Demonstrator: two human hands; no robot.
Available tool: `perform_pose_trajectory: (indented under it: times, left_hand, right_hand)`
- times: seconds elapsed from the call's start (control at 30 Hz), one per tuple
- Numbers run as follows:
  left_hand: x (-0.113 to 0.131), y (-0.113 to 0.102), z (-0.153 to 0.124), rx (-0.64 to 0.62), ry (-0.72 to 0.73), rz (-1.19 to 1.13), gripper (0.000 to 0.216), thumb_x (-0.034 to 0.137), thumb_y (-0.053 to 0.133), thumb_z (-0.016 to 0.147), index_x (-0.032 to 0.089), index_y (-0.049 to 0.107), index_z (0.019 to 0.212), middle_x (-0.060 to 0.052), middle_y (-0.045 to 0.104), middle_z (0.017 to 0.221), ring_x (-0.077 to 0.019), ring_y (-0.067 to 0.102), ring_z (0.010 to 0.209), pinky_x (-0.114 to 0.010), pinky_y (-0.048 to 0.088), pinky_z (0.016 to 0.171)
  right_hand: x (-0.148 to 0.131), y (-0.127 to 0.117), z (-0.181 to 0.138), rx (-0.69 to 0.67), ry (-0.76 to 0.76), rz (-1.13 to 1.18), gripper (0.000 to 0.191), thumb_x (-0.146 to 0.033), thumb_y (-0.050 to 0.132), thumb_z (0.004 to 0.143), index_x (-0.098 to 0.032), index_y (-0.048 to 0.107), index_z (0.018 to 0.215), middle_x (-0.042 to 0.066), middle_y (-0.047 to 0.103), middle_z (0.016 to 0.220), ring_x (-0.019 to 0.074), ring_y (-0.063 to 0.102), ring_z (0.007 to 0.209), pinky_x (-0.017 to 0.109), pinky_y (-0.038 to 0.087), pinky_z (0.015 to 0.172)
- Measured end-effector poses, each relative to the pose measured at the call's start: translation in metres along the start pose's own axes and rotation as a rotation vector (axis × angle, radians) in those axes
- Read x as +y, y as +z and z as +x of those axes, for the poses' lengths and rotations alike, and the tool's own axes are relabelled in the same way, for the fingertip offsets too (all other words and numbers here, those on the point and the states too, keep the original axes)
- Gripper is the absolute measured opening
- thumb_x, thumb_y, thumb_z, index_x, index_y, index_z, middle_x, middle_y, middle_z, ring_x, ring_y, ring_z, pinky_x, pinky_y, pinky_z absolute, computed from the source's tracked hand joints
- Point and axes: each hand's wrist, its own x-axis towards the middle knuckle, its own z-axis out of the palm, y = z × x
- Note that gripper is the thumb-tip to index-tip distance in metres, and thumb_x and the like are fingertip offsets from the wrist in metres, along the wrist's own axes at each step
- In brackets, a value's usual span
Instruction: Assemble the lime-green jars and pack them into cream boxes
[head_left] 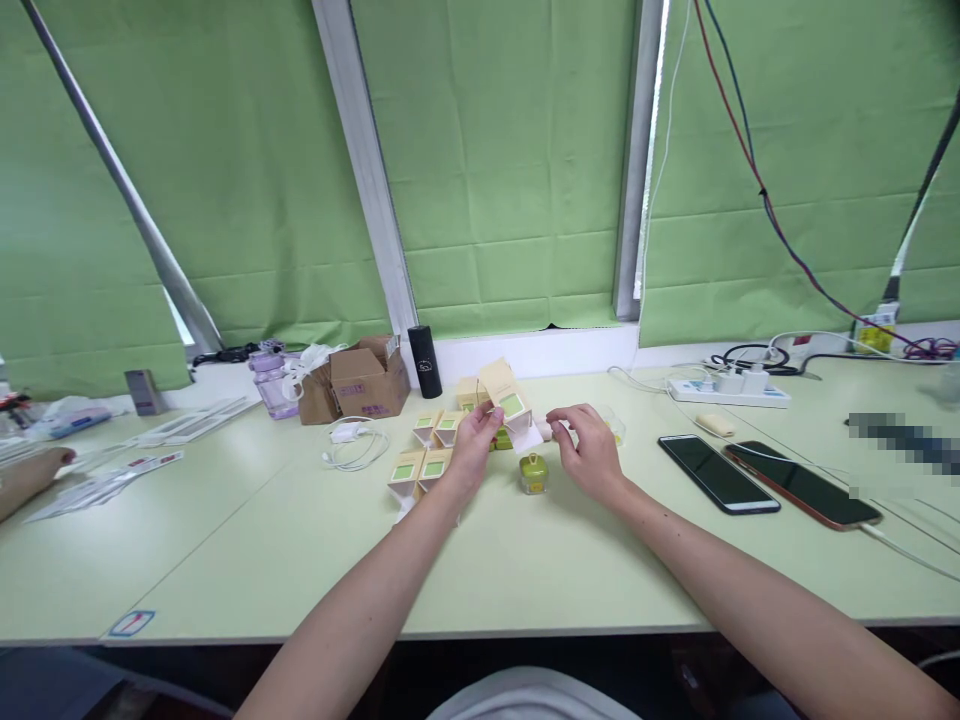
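My left hand (471, 443) grips a small cream carton with a green label (507, 396), held tilted above the table with its flap open. My right hand (589, 447) is closed in a pinch on a white paper slip (537, 434) beside the carton's mouth. A small green bottle (533, 473) stands on the table between and just below both hands. Several matching cream and green cartons (424, 450) lie to the left of my left hand.
A brown cardboard box (358, 381), a black tumbler (425, 362) and a clear purple bottle (269, 383) stand at the back. Two phones (757, 478) lie at right, near a power strip (727, 391). Another person's hand (26, 477) rests at far left.
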Motion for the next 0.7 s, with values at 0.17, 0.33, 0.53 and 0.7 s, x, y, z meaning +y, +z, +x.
perform_pose_trajectory:
  times: [0.17, 0.33, 0.53, 0.7]
  left_hand:
    - [0.001, 0.003, -0.002, -0.033, 0.068, -0.009, 0.074, 0.06, 0.087, 0.074, 0.018, 0.061, 0.129, -0.012, 0.077, 0.116, -0.0247, 0.072, 0.109, -0.037, 0.055, 0.095]
    - [0.005, 0.003, -0.004, -0.02, 0.173, 0.168, 0.073, 0.06, 0.082, 0.079, 0.02, 0.057, 0.135, -0.012, 0.075, 0.12, -0.0252, 0.071, 0.109, -0.037, 0.055, 0.092]
    - [0.003, -0.002, -0.009, 0.012, 0.351, 0.431, 0.055, 0.04, 0.08, 0.084, 0.022, 0.061, 0.132, -0.011, 0.071, 0.129, -0.0263, 0.064, 0.12, -0.039, 0.049, 0.101]
    - [0.006, -0.001, -0.018, 0.006, 0.454, 0.57, 0.052, 0.027, 0.08, 0.081, 0.025, 0.062, 0.13, -0.011, 0.062, 0.132, -0.0281, 0.06, 0.127, -0.045, 0.049, 0.109]
  right_hand:
    - [-0.001, 0.002, 0.0, 0.007, 0.053, 0.079, 0.023, -0.033, 0.049, 0.103, -0.025, 0.069, 0.111, 0.008, 0.076, 0.105, 0.0288, 0.065, 0.106, 0.045, 0.056, 0.087]
    - [-0.003, 0.001, 0.001, 0.017, 0.068, 0.139, 0.024, -0.036, 0.051, 0.102, -0.026, 0.066, 0.118, 0.009, 0.076, 0.107, 0.0295, 0.064, 0.11, 0.046, 0.057, 0.087]
    - [-0.003, 0.0, 0.001, 0.028, 0.066, 0.15, 0.026, -0.037, 0.052, 0.102, -0.026, 0.064, 0.123, 0.009, 0.075, 0.111, 0.0307, 0.06, 0.114, 0.049, 0.057, 0.089]
    - [0.001, 0.003, 0.0, 0.038, 0.063, 0.128, 0.027, -0.036, 0.052, 0.101, -0.026, 0.064, 0.123, 0.011, 0.073, 0.116, 0.0318, 0.059, 0.115, 0.052, 0.056, 0.093]
